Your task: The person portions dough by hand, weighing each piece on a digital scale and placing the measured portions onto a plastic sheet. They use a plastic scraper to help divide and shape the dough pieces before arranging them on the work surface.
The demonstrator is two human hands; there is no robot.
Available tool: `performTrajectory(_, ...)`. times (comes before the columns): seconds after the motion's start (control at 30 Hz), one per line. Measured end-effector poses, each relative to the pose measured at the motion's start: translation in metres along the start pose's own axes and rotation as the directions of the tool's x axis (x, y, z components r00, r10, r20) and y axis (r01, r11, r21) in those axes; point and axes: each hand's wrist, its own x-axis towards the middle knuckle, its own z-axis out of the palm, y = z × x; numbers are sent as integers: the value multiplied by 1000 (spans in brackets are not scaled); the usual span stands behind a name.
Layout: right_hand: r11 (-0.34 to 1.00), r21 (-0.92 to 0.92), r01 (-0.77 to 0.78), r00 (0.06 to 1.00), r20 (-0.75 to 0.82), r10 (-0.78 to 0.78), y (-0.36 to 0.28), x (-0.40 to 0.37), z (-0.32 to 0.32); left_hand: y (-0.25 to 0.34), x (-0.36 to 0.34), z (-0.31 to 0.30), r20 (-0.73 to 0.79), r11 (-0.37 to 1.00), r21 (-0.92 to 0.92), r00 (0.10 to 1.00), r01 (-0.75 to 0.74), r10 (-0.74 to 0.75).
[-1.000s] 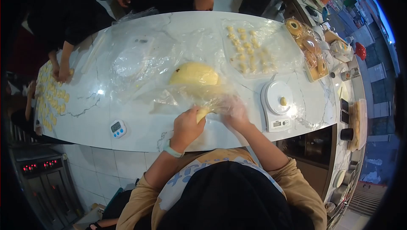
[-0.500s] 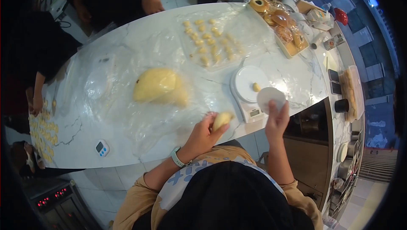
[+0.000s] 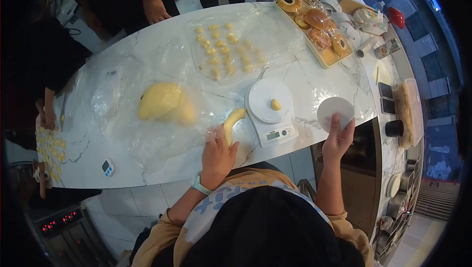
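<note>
My left hand is at the near edge of the plastic sheet. Its thumb and fingers are loosely around the lower end of a curved strip of yellow dough, whose upper end reaches toward the scale. In my right hand is a white round dough scraper, pinched at its lower edge and raised right of the scale. On the white kitchen scale sits a small lump of dough. A large mass of yellow dough lies under clear plastic left of my left hand.
Small dough pieces lie in rows under plastic at the back. A tray of wrapped breads stands back right. A timer is near the front edge. At the left, another person's hand is by flattened dough pieces.
My left hand has moved left and lowered the dough, which now appears as a longer strip. My right hand has carried the scraper rightward, away from the scale. The camera view has shifted slightly.
</note>
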Motion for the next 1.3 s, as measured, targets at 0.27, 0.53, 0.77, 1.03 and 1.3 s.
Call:
performTrajectory(0.27,1000,-5,18,999,32,-18,6,12,2,16,34,1,100,987,20,982,-162,160)
performTrajectory(0.53,992,118,-42,999,25,39,5,23,0,60,31,-57,48,814,-508,934,-283,355)
performTrajectory(0.77,984,176,-9,999,46,1,-5,26,13,-8,87,-98,-400,964,-218,915,-154,56)
performTrajectory(1.03,984,176,-7,999,52,-2,-9,25,16,-82,71,-54,-195,895,442,968,-56,157)
performTrajectory(1.3,989,146,21,1000,-18,-19,-10,23,0,-85,72,-51,-173,953,298,978,-59,115)
